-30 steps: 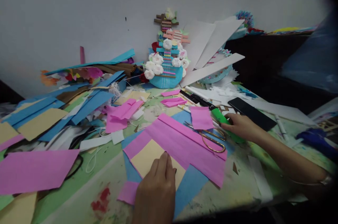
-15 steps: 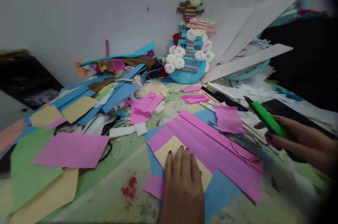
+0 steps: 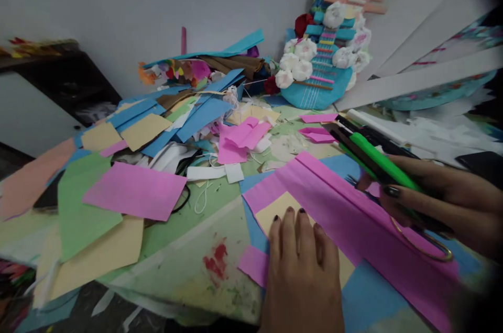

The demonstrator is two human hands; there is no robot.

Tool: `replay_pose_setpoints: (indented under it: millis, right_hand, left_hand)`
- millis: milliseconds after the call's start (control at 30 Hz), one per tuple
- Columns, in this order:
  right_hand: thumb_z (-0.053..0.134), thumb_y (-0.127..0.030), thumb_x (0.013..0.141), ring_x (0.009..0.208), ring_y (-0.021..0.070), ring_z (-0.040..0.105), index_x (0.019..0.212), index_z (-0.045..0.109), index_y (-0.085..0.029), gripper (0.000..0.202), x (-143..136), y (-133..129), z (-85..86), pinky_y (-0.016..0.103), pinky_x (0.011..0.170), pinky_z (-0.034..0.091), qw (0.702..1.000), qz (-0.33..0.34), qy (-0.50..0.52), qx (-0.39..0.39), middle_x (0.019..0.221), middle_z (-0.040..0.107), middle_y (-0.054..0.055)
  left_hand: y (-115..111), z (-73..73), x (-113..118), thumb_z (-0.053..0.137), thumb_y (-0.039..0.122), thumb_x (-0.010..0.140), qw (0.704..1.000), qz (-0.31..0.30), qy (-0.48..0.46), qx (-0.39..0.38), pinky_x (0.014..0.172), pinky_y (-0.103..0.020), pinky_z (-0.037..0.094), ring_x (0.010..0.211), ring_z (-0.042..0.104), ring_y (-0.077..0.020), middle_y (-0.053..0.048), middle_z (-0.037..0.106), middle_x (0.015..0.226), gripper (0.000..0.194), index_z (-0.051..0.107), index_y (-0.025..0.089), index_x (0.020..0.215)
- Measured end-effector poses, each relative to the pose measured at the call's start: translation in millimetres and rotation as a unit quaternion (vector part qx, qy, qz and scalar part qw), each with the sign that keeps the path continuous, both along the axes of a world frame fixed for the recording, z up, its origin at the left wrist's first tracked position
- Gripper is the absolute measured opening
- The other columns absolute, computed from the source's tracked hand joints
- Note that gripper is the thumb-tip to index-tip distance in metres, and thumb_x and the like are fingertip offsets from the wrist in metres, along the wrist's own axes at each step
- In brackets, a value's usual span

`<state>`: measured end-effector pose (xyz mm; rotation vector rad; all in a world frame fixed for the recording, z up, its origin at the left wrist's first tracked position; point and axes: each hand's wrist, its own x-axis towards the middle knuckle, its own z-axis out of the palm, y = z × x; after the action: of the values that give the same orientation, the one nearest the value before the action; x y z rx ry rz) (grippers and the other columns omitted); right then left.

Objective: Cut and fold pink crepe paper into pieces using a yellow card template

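My left hand (image 3: 304, 265) lies flat with fingers stretched, pressing a cream paper piece (image 3: 275, 212) onto a long pink paper strip (image 3: 334, 207). Blue paper (image 3: 369, 291) shows beneath the strip. My right hand (image 3: 436, 191) grips a long green-and-black tool (image 3: 385, 160) that looks like a stapler, its dark end pointing up and left. Directly below that hand are gold-handled scissors (image 3: 442, 254), partly hidden by its fingers. A small pink scrap (image 3: 253, 266) sits beside my left wrist.
Paper sheets, among them a pink rectangle (image 3: 135, 191) and a green sheet (image 3: 84, 212), spread across the left. A blue paper guitar with white flowers (image 3: 318, 89) leans on the wall. White scraps (image 3: 451, 134) and a dark flat object (image 3: 483, 165) lie right. The table's front edge shows lower left.
The view has turned left and down, so the scene sits farther right. My right hand has brought the green-and-black tool left, over the scissors. My left hand stays on the cream paper.
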<state>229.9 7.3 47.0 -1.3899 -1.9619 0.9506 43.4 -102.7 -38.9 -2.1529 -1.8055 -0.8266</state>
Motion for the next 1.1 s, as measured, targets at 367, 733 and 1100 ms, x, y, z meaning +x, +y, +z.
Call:
replay_pose_setpoints:
  millis: [367,733,1100]
  right_hand:
    - [0.073,-0.022,0.065,0.049,0.0048,0.040,0.110,0.052,-0.015,0.051,-114,54,-39.3,0.018,0.043,0.032,0.950,0.147,0.249,-0.123,0.067,0.045,-0.007]
    - [0.065,-0.011,0.063,0.073,0.0119,0.050,0.116,0.050,-0.015,0.055,-109,45,-47.2,0.025,0.066,0.041,0.978,0.185,0.038,0.088,0.084,0.052,-0.001]
    - [0.070,-0.011,0.062,0.075,0.0144,0.051,0.115,0.050,-0.015,0.057,-111,46,-43.4,0.028,0.068,0.039,0.979,0.193,0.015,0.060,0.084,0.054,-0.001]
  left_hand:
    - [5,20.4,-15,0.045,0.039,0.093,0.995,-0.054,0.006,-0.089,0.095,-0.063,0.047,0.115,0.053,-0.0349,-0.013,0.063,0.119,0.046,0.054,0.012,0.129]
    - [1,19.6,-14,0.044,0.043,0.094,0.995,-0.030,0.005,-0.096,0.105,-0.063,0.037,0.123,0.048,-0.0309,-0.009,0.059,0.130,0.045,0.055,0.017,0.128]
    - [0,22.4,-15,0.038,0.040,0.097,0.995,-0.015,0.032,-0.093,0.104,-0.060,0.041,0.123,0.051,-0.0313,-0.011,0.061,0.130,0.048,0.055,0.009,0.129]
